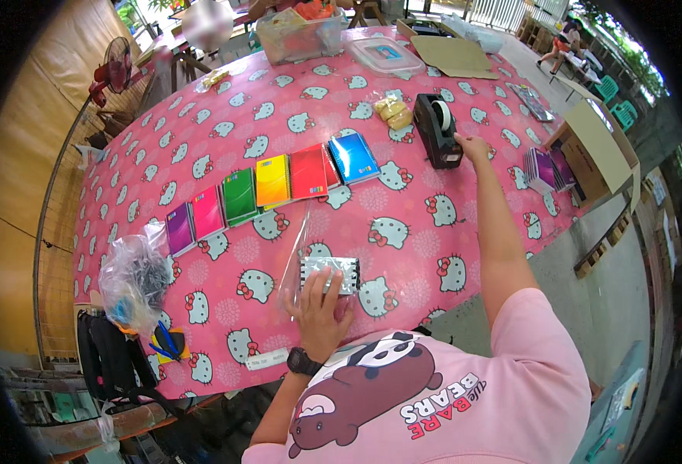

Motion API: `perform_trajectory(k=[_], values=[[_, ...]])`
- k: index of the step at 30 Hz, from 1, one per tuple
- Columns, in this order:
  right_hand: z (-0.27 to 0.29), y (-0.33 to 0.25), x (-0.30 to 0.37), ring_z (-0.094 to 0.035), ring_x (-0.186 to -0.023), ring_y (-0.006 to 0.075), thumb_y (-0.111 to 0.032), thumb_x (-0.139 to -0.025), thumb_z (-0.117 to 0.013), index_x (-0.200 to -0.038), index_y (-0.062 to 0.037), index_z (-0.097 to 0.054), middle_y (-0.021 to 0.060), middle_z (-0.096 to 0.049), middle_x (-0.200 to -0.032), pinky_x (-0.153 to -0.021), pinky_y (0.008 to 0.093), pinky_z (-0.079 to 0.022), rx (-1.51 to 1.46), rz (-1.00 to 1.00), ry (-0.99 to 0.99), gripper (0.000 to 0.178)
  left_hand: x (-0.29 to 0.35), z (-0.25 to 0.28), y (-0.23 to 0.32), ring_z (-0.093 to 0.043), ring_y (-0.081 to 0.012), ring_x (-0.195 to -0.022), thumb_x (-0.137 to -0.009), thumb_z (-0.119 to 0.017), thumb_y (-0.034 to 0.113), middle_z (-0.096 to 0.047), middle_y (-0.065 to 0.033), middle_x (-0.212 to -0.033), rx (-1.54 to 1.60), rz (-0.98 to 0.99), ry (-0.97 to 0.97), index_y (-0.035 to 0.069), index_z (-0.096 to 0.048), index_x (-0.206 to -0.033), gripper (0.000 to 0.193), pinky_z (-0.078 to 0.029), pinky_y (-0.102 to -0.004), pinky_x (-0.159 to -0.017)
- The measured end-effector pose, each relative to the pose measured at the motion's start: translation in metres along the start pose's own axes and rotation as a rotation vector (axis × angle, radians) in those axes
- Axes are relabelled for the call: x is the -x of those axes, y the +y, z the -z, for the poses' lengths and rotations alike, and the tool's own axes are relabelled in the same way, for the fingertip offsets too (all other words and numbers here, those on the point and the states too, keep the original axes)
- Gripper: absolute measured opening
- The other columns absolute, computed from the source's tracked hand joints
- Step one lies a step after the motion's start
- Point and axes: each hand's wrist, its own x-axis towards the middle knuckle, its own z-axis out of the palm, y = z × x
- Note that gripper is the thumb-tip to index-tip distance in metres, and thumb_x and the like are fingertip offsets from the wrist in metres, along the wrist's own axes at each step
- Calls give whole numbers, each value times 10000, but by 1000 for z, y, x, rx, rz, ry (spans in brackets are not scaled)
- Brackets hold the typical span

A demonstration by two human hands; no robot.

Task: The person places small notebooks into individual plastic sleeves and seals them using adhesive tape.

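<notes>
A small spiral notebook or short stack (336,272) lies in front of me with black binding and a pale, shiny cover. Clear plastic (298,232) spreads around and beyond it. My left hand (321,309) rests on its near left part, fingers spread. To the right, my right arm reaches out to a black tape dispenser (436,133) with a roll of clear tape (440,114). My right hand (474,148) is at the dispenser's right side near its front end, fingers drawn together; whatever they pinch is too small to make out.
A row of colored spiral notebooks (272,182) fans across the table. Beyond are wrapped yellowish rolls (393,113), a plastic bin (300,39) and a lid (387,56). Left: a plastic bag (136,274) and blue-handled pliers (167,340). Right: purple notebooks (540,170) by a cardboard box (592,151).
</notes>
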Motion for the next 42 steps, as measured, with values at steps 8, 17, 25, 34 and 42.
perform_trajectory(k=[8, 17, 25, 34, 42], values=[[7, 3, 54, -562, -638, 107, -337, -776, -651, -801, -36, -676, 28, -632, -706, -567, 284, -401, -398, 189, 111, 303, -3, 6, 6, -326, -246, -1259, -654, -695, 261, -404, -51, -1318, -48, 33, -26, 195, -452, -1289, 682, -120, -560, -1021], [-39, -52, 103, -394, -517, 37, -208, -875, -569, -840, -127, -586, -59, -443, -589, -515, 180, -340, -1027, -370, -930, 90, -5, 9, 15, -189, -302, -1344, -656, -711, 290, -310, -78, -1413, -35, 132, -94, 246, -445, -1311, 708, -97, -646, -993], [47, -219, 235, -430, -529, 95, -255, -836, -624, -713, -14, -589, -2, -479, -558, -499, 273, -350, -436, 1261, -1334, 273, -11, 18, 24, -107, -395, -1350, -599, -757, 267, -234, -121, -1452, 15, 221, -24, 276, -490, -1274, 725, -90, -667, -990], [-19, -227, 236, -468, -471, 172, -381, -629, -757, -637, 5, -620, 104, -557, -547, -471, 360, -382, -98, 1478, -1089, 410, -37, 23, 28, -142, -399, -1334, -547, -770, 313, -251, -129, -1435, -94, 149, -104, 287, -462, -1291, 805, -119, -679, -977], [-10, -221, 225, -480, -493, 113, -316, -749, -677, -660, -18, -618, 41, -529, -534, -462, 304, -384, -310, 1433, -1314, 317, -43, 25, 27, -217, -367, -1300, -536, -792, 316, -335, -120, -1331, -210, 105, -210, 265, -453, -1264, 805, -155, -669, -981]])
